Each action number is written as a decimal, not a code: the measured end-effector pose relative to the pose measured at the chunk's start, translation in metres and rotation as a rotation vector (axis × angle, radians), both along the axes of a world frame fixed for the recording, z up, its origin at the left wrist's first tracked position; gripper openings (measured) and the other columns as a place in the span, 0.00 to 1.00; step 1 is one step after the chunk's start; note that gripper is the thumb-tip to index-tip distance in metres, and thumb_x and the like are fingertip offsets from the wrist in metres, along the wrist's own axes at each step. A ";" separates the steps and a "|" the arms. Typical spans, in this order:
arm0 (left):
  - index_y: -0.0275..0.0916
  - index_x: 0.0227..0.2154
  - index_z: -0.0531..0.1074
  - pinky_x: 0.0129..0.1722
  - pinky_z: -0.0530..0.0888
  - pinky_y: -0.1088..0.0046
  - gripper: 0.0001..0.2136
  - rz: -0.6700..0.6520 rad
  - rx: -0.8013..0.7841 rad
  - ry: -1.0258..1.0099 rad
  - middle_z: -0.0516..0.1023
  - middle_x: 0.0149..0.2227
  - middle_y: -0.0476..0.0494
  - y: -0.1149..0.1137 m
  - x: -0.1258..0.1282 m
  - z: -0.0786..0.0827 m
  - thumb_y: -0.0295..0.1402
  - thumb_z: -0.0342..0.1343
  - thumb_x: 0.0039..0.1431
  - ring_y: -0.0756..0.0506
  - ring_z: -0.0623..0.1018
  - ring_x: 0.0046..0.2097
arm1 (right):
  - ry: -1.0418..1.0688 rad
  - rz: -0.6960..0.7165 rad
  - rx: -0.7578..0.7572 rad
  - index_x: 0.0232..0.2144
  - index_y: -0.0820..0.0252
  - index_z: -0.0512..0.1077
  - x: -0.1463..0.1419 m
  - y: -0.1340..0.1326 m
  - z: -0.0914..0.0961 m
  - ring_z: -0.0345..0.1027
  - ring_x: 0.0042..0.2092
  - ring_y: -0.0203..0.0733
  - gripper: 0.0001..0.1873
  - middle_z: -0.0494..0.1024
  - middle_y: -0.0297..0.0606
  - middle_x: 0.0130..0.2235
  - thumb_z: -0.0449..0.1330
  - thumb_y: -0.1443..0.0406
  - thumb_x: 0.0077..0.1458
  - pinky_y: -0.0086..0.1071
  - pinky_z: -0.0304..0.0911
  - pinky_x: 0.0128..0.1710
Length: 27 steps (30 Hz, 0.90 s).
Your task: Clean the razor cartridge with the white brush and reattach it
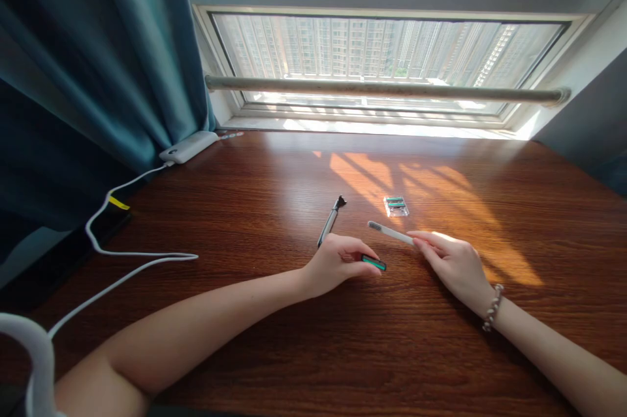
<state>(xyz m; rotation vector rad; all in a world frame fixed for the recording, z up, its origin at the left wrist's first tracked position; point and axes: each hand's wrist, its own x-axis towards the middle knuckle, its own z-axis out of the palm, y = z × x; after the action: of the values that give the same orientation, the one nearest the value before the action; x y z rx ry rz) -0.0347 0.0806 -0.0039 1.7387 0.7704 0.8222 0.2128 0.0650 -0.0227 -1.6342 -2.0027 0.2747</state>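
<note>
Razor head (375,263) – light and stiff, I judged, best taken by its edges – was pinched in the left hand (336,265), a toothbrush (394,233) in the right hand (455,266).

From head height, close above, the desk (441,358) is viewed forward and down, the window (362,51) at twelve o'clock.

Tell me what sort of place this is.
Probably a room in a home: a wood-grain table by a window facing tower blocks, with a blue curtain to the window's left.
</note>
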 end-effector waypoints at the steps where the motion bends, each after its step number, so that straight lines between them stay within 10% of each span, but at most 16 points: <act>1: 0.34 0.30 0.76 0.30 0.70 0.76 0.10 -0.035 0.088 0.050 0.78 0.28 0.42 0.000 0.000 -0.002 0.35 0.61 0.46 0.49 0.75 0.29 | 0.029 0.038 -0.004 0.40 0.48 0.72 -0.001 0.000 0.001 0.68 0.30 0.37 0.12 0.75 0.32 0.30 0.53 0.57 0.55 0.28 0.58 0.27; 6: 0.33 0.31 0.75 0.28 0.68 0.76 0.12 -0.154 0.363 0.160 0.76 0.26 0.40 0.001 0.001 -0.008 0.38 0.59 0.48 0.49 0.73 0.27 | 0.055 0.122 0.039 0.40 0.51 0.73 -0.003 0.000 0.004 0.64 0.27 0.35 0.12 0.71 0.33 0.28 0.54 0.59 0.55 0.28 0.58 0.27; 18: 0.35 0.28 0.75 0.28 0.67 0.77 0.11 -0.116 0.419 0.203 0.76 0.25 0.42 0.001 0.001 -0.008 0.39 0.58 0.50 0.50 0.72 0.27 | -0.023 0.186 0.030 0.36 0.52 0.74 -0.004 0.002 0.001 0.63 0.34 0.38 0.10 0.70 0.35 0.30 0.53 0.61 0.56 0.31 0.59 0.34; 27: 0.34 0.22 0.72 0.24 0.67 0.79 0.18 0.017 -0.047 0.120 0.72 0.19 0.47 0.003 0.002 -0.010 0.40 0.47 0.58 0.52 0.69 0.22 | -0.010 0.208 0.053 0.37 0.53 0.74 -0.004 0.003 -0.001 0.63 0.34 0.39 0.10 0.70 0.36 0.30 0.54 0.62 0.55 0.32 0.60 0.33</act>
<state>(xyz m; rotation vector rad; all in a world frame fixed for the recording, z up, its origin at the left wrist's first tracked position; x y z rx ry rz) -0.0324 0.0838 -0.0140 1.7535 0.8789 0.7106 0.2084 0.0679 -0.0238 -1.3993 -2.1719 0.2870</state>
